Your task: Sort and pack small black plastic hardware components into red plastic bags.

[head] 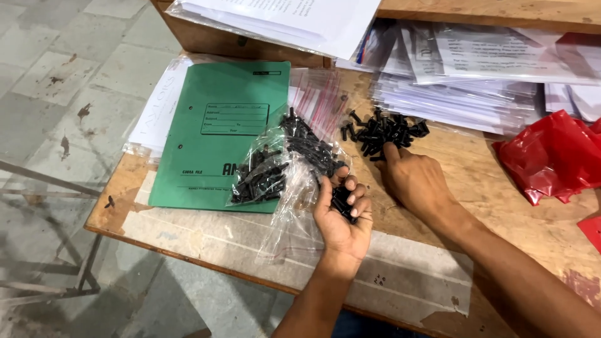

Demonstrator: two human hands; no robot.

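Worn wooden table (476,188), taped along the near edge. Stacks of clear-sleeved white papers (476,75) at the back, cut off by the frame. Green cardboard file folder (216,134) lying flat at left, black-outlined label box near its top. Crumpled red plastic bag (551,156) at right, partly out of view. Clear plastic bags of black screws (275,169) overlapping the folder. Loose pile of black screws (385,130) behind. Left hand (343,216) cupped, grasping a handful of black screws (343,201). Right hand (413,178) palm-down, fingertip touching the pile; grip impossible to tell.
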